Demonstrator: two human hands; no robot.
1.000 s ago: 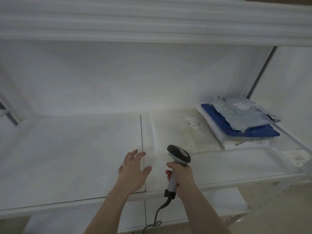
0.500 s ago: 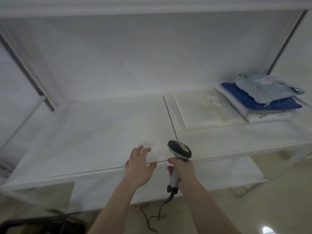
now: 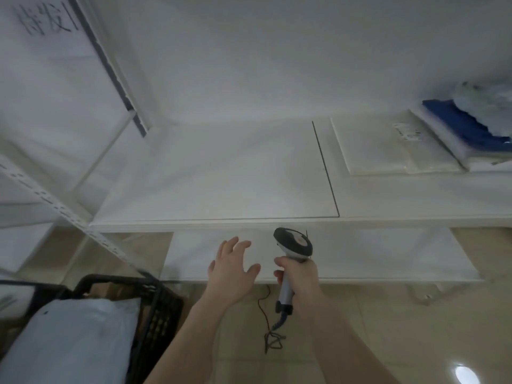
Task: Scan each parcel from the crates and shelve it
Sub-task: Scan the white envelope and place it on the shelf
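Observation:
My right hand (image 3: 300,278) grips the handle of a grey barcode scanner (image 3: 293,243), its cable hanging to the floor. My left hand (image 3: 231,268) hovers beside it, fingers spread, holding nothing, in front of the white shelf (image 3: 221,173). A flat white parcel (image 3: 388,151) lies on the shelf at the right, with a blue parcel (image 3: 460,123) stacked on a white one beside it. A black crate (image 3: 163,306) at lower left holds a pale blue parcel (image 3: 74,336).
A perforated white shelf upright (image 3: 66,212) slants down toward the crate. A lower shelf board (image 3: 374,253) sits beneath the main one. Beige tiled floor (image 3: 388,322) lies below, with the scanner cable (image 3: 270,336) coiled on it.
The view has swung left and down, so the shelved parcels slid to the right edge. Both hands have drawn back off the shelf, and the crate has come into view.

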